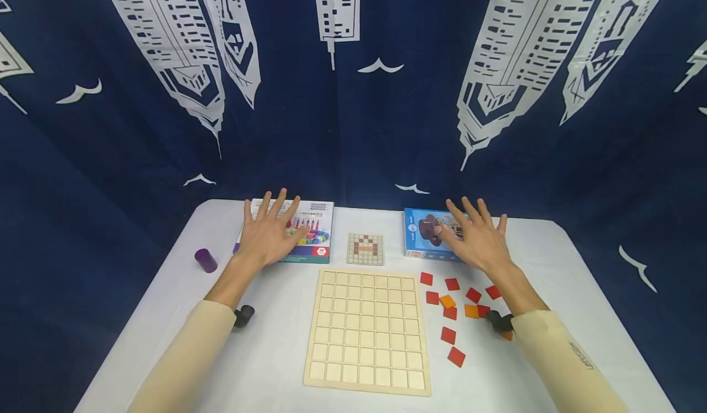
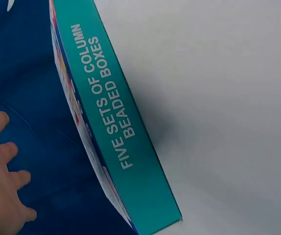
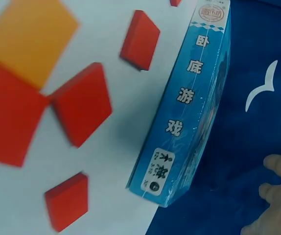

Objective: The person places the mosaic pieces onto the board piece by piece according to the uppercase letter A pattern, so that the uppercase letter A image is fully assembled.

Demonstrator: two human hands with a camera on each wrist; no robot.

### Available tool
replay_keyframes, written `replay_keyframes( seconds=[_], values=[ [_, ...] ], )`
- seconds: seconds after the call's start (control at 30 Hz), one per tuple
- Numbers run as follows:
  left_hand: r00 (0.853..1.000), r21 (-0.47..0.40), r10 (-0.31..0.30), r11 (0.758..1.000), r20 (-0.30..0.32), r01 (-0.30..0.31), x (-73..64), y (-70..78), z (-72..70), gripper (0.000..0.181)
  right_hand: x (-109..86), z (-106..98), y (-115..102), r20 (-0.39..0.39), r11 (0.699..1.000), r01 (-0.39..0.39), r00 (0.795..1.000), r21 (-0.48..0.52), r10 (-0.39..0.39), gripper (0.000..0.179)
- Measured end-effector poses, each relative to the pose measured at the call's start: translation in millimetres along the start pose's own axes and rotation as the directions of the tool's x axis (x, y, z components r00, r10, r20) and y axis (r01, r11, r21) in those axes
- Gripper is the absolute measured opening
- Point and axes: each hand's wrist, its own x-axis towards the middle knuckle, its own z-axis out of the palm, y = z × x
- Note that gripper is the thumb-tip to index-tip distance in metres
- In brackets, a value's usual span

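My left hand [image 1: 269, 235] is spread over the white and teal bead box [image 1: 324, 229] at the back left, fingers apart and gripping nothing. In the left wrist view the box's teal side [image 2: 116, 107] faces me, with the hand [image 2: 3, 181] beyond it. My right hand [image 1: 479, 241] spreads likewise above the blue game box [image 1: 411, 232] at the back right. The right wrist view shows that box's lettered side [image 3: 179, 107] and some fingers [image 3: 277, 166]. Whether either palm touches its box, I cannot tell.
A wooden grid board [image 1: 367, 333] lies in the middle, with a small pattern card [image 1: 365, 249] behind it. Several red tiles [image 1: 456, 356] and orange tiles [image 1: 448, 301] are scattered right of the board. A purple cylinder [image 1: 206, 260] stands at the left. Dark blue curtain [image 1: 342, 143] hangs behind.
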Motion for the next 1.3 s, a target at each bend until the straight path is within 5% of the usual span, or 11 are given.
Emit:
replay_keyframes(
  seconds=[0.17, 0.3, 0.43, 0.63, 0.8, 1.0, 1.3],
  values=[
    [0.993, -0.040, 0.117, 0.992, -0.025, -0.118, -20.0, -1.3, -1.8, 0.081, -18.8, -1.8, 4.7, 0.040, 0.994, 0.102, 0.994, 0.028, -0.103, 0.080],
    [0.967, -0.080, 0.253, 0.964, -0.027, -0.254, -38.0, -1.7, 0.0, 0.080, -34.8, -2.0, 9.1, 0.059, 0.980, 0.191, 0.979, 0.056, -0.195, 0.076],
    [0.946, -0.164, 0.325, 0.933, 0.002, -0.321, -57.6, 0.8, 2.2, 0.082, -50.1, 1.2, 12.3, 0.058, 0.965, 0.251, 0.965, 0.070, -0.256, 0.075],
    [0.922, -0.280, 0.374, 0.900, 0.099, -0.335, -79.8, 8.0, 5.7, 0.087, -69.3, 5.9, 11.1, 0.102, 0.968, 0.203, 0.970, 0.149, -0.219, 0.066],
    [0.872, -0.359, 0.428, 0.873, 0.238, -0.330, -91.6, 15.0, 12.0, 0.096, -78.6, 14.0, 9.0, 0.189, 0.964, 0.112, 0.969, 0.240, -0.159, 0.057],
    [0.817, -0.406, 0.469, 0.854, 0.334, -0.324, -100.4, 23.1, 20.9, 0.103, -81.9, 23.2, 3.6, 0.253, 0.949, 0.104, 0.950, 0.298, -0.183, 0.048],
    [0.806, -0.356, 0.476, 0.865, 0.353, -0.355, -105.3, 27.0, 29.0, 0.110, -83.4, 30.2, -6.3, 0.283, 0.951, 0.110, 0.939, 0.288, -0.195, 0.039]
  ],
)
